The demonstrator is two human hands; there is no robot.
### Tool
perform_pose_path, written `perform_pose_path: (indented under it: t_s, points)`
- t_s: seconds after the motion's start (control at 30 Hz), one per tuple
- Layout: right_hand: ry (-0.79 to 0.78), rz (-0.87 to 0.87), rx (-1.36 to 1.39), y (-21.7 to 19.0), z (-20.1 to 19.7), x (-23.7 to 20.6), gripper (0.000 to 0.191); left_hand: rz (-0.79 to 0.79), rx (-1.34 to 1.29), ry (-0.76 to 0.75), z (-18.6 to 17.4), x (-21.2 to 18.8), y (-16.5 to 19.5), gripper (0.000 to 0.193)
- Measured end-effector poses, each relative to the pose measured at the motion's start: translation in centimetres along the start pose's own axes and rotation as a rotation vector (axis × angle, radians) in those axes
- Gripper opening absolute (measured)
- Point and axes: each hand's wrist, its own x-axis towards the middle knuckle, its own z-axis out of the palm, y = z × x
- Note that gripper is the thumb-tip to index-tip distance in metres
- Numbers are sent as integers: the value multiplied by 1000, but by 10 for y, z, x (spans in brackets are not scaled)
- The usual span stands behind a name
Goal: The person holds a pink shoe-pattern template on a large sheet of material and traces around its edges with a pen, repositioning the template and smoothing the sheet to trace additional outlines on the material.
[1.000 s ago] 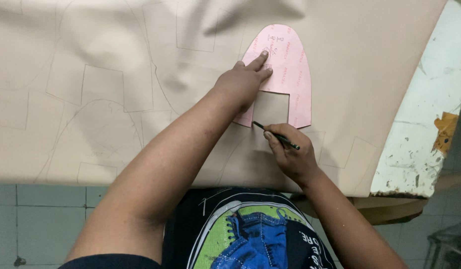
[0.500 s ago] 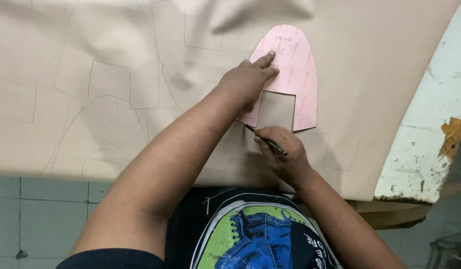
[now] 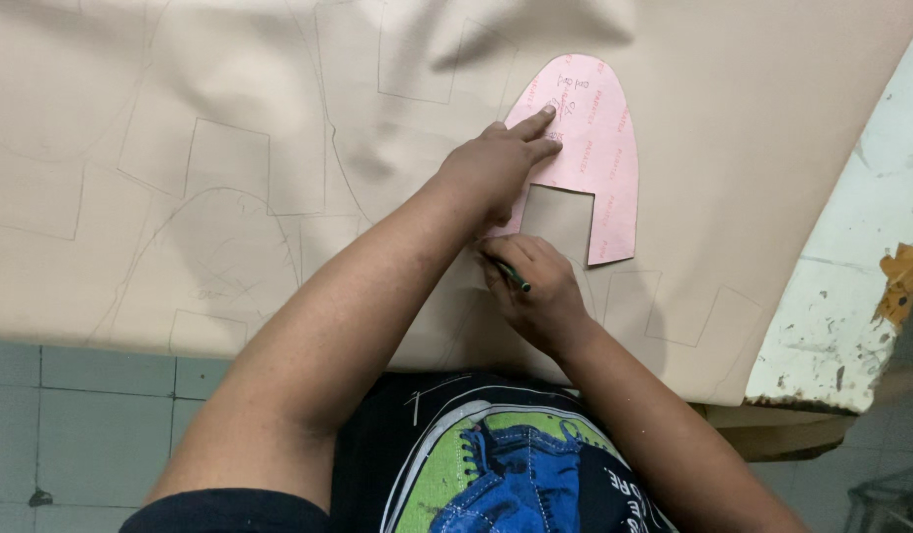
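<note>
Since a second ago the right hand (image 3: 535,296) – closed on a pen (image 3: 513,277) – slid left; left hand (image 3: 496,168) flat on the template (image 3: 595,148); many outlines drawn, this one unfinished.

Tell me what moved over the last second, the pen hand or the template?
The right hand slid the pen leftward along the pink template's lower edge, under the left hand. The left hand stayed pressing the template on the beige sheet; nothing was released.

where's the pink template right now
In the head view the pink template lies flat on the beige sheet, upper right of centre, pinned by the left hand, just above the right hand.
</note>
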Motion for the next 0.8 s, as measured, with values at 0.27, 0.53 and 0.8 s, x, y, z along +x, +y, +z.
perform_pose_path:
  t_s: [0.27, 0.53, 0.8]
  points:
    - [252, 598, 60, 68, -36, -23, 23, -97, 20, 242, 37, -38, -30, 90]
    - [301, 1155, 331, 115, -71, -9, 34, -21, 231, 444, 76, -34, -41, 72]
    - [563, 1003, 516, 98, -147, -67, 24, -20, 132, 522, 81, -37, -28, 81]
